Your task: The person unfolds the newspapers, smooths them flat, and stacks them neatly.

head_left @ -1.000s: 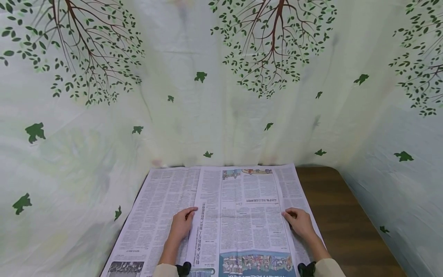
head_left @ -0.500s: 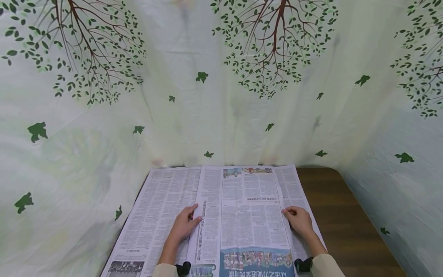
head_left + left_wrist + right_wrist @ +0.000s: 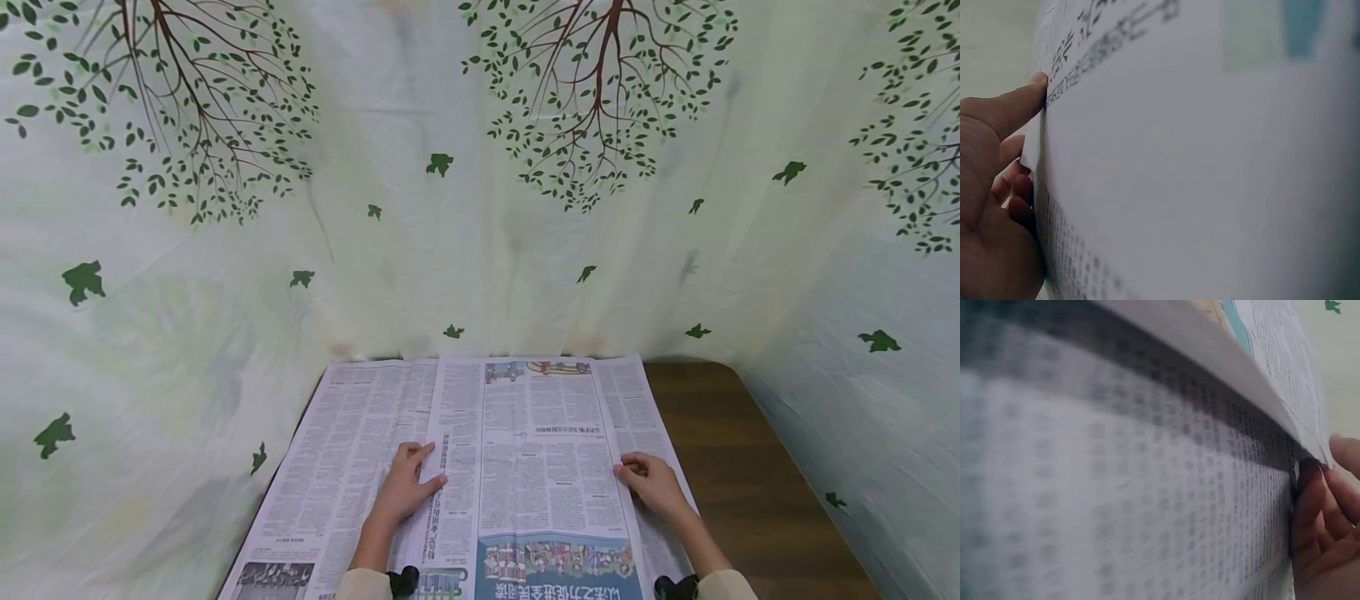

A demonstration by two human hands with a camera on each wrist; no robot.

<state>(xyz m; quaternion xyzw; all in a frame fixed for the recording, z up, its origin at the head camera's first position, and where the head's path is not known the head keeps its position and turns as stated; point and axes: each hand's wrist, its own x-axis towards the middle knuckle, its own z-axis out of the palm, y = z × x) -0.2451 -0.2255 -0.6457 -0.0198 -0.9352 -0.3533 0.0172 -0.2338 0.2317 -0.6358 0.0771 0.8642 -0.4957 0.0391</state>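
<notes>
A narrower printed newspaper sheet [image 3: 555,483] lies over a wider spread newspaper [image 3: 352,433]. My left hand [image 3: 401,492] is at the upper sheet's left edge. Its thumb rests on top of the paper, and in the left wrist view the other fingers [image 3: 1020,187] curl at the edge, partly behind it. My right hand [image 3: 656,487] pinches the opposite edge. From the right wrist, that edge appears raised above the lower pages, with fingertips [image 3: 1311,500] tucked under it and the thumb above.
Brown wooden tabletop [image 3: 720,450] shows along the right of the papers. A pale curtain [image 3: 510,250] with printed trees and green leaves hangs behind and at both sides. Dark wrist-worn devices [image 3: 403,581] show at the bottom of the head view.
My left thumb has spread away from the index finger and moved right onto the upper sheet. The right hand keeps its grip at nearly the same spot, its wrist shifting slightly right.
</notes>
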